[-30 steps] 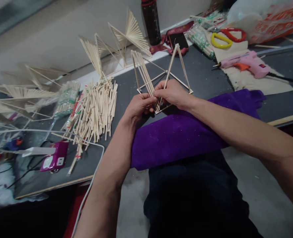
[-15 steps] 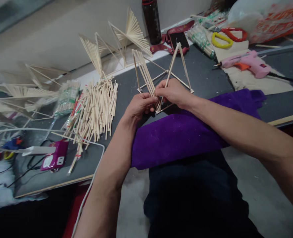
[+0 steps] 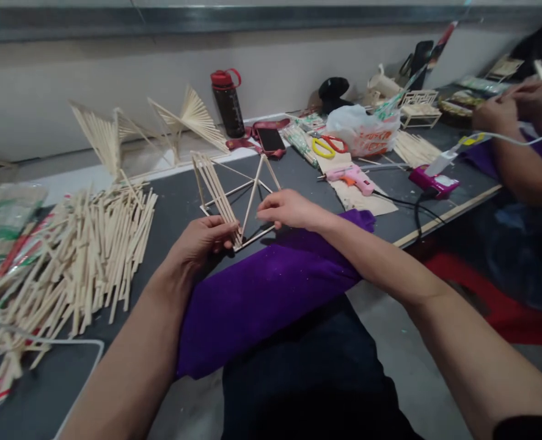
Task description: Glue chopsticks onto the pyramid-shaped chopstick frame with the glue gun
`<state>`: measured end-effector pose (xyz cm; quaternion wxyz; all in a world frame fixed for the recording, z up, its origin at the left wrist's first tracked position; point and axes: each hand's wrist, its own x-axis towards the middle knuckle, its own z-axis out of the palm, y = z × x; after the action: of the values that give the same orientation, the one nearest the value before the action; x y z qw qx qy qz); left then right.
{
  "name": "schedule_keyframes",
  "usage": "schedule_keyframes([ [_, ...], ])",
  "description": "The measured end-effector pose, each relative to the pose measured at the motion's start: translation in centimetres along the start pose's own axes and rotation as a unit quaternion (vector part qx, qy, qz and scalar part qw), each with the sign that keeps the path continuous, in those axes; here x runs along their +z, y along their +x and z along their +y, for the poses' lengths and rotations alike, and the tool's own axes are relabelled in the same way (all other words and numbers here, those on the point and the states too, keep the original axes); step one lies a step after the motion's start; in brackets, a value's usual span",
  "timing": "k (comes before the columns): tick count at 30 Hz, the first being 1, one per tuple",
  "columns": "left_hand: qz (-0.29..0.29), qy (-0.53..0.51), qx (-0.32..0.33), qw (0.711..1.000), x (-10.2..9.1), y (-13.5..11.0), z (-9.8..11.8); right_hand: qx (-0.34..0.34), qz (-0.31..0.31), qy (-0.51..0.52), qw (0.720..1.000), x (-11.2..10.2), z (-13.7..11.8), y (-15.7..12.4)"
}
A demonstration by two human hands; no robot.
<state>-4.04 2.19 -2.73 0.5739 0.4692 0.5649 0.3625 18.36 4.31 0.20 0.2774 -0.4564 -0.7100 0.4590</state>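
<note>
My left hand (image 3: 209, 235) is closed on the lower end of a row of thin wooden sticks (image 3: 218, 189) on a wooden stick frame (image 3: 251, 206). The frame stands on the table, with slanting sticks meeting at a peak on its right side. My right hand (image 3: 293, 209) is at the frame's right side, its fingers bent loosely and a little apart, with nothing visible in them. Whether it touches the frame I cannot tell. Below both hands a purple cloth (image 3: 271, 287) lies over the table's front edge.
Loose sticks (image 3: 96, 250) are heaped left. Behind stand fanned stick models (image 3: 192, 122) and a dark bottle (image 3: 228, 104). To the right lie a phone (image 3: 271, 142), scissors (image 3: 328, 146), a pink glue gun (image 3: 351, 177) and a purple power socket (image 3: 433, 180). Another person's hands (image 3: 513, 110) are far right.
My right hand has come off the row of sticks and moved to the right. My left hand still holds their lower end. The view has turned, showing more of the table's right side.
</note>
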Motion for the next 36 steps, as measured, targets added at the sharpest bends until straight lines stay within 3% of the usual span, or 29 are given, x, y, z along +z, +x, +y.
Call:
schedule_keyframes([
  [3, -0.003, -0.010, -0.004, 1.000, 0.0, -0.2, 0.0, -0.009, 0.059, -0.033, 0.998, -4.4, 0.7, -2.4],
  [6, -0.005, 0.003, 0.000, 1.000, -0.1, 0.0, -0.1, 0.005, 0.179, -0.090, 0.980, -10.1, 2.9, -3.9],
  [8, -0.004, 0.011, 0.005, 1.000, -0.1, 0.0, -0.1, 0.070, 0.284, -0.295, 0.910, -13.6, 5.0, -4.2],
  [9, -0.004, 0.015, 0.008, 1.000, -0.1, 0.0, 0.0, 0.121, 0.299, -0.377, 0.868, -15.1, 6.1, -4.3],
  [10, -0.003, 0.019, 0.010, 1.000, 0.0, -0.1, 0.1, 0.170, 0.284, -0.420, 0.845, -16.2, 7.1, -4.2],
  [12, -0.003, 0.035, 0.011, 0.999, 0.1, -0.2, 0.3, 0.244, 0.231, -0.441, 0.832, -17.5, 8.7, -4.0],
  [15, 0.000, 0.048, 0.011, 0.999, 0.3, -0.3, 0.6, 0.282, 0.186, -0.418, 0.843, -17.8, 9.6, -3.6],
  [20, 0.002, 0.051, 0.012, 0.999, 0.1, -0.3, 0.5, 0.284, 0.210, -0.412, 0.840, -17.7, 9.2, -2.5],
  [23, 0.000, 0.053, 0.012, 0.999, 0.0, -0.3, 0.3, 0.251, 0.251, -0.409, 0.841, -17.9, 9.2, -2.3],
  [28, -0.007, 0.044, 0.012, 0.999, -0.1, -0.1, 0.1, 0.188, 0.272, -0.373, 0.867, -17.6, 8.7, -3.1],
  [32, -0.005, 0.042, 0.018, 0.999, -0.2, 0.0, -0.1, 0.145, 0.322, -0.385, 0.853, -16.9, 7.2, -3.8],
  [36, -0.009, 0.043, 0.014, 0.999, -0.2, 0.0, -0.2, 0.094, 0.334, -0.394, 0.851, -15.6, 5.8, -4.3],
])
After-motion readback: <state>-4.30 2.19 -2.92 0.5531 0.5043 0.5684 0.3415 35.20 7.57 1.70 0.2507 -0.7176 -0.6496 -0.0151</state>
